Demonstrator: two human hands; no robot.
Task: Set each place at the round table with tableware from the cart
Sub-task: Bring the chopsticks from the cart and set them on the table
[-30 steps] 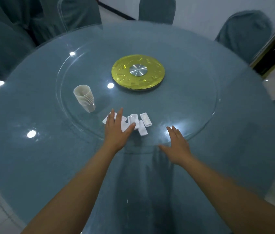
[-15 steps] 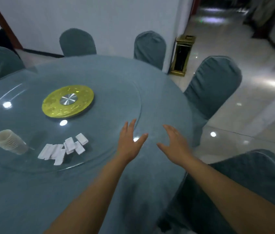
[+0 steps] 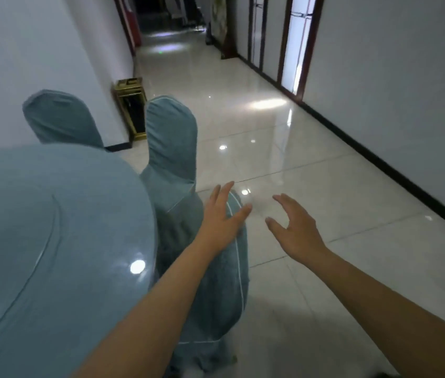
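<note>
left hand [image 3: 222, 216]: outstretched, fingers spread | right hand [image 3: 296, 227]: same, empty

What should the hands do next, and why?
Probably keep going away from the table to find the cart, which isn't in view. Both the left hand and right hand are open and hold nothing, so there is nothing to set down yet.

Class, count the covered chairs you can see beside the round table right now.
3: one chair against the left wall, one beside the gold bin, one nearest, under the left forearm. Others may sit out of view.
</note>
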